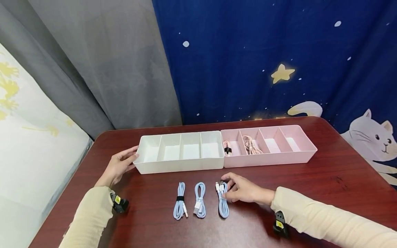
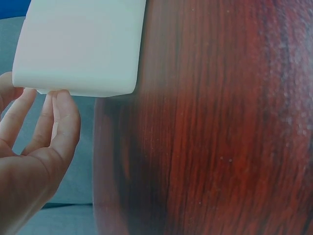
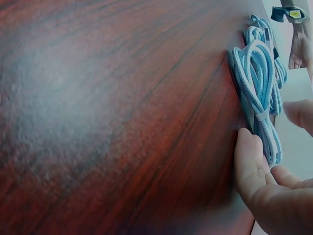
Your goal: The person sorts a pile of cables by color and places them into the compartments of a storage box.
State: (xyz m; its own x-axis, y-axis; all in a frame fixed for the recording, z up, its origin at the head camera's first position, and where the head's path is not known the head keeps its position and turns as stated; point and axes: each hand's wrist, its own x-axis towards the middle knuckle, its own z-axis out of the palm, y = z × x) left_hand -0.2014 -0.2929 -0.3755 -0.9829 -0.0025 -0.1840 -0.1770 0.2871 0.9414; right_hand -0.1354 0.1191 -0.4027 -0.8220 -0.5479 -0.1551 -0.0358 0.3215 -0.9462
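At the left end of the white divided box, my left hand rests its extended fingertips against the end wall. In the left wrist view the fingers meet the edge of the box. My right hand is at the rightmost of three light-blue cable bundles, fingertips at its connector end. The right wrist view has the fingers beside this coil, with the thumb raised apart from it. Left of it lie a blue cable with a white connector and another with a black strap.
A pink divided box stands end to end with the white one; pinkish cables lie in its two left compartments. The white box's compartments hold nothing visible. Curtains hang behind the dark red wooden table.
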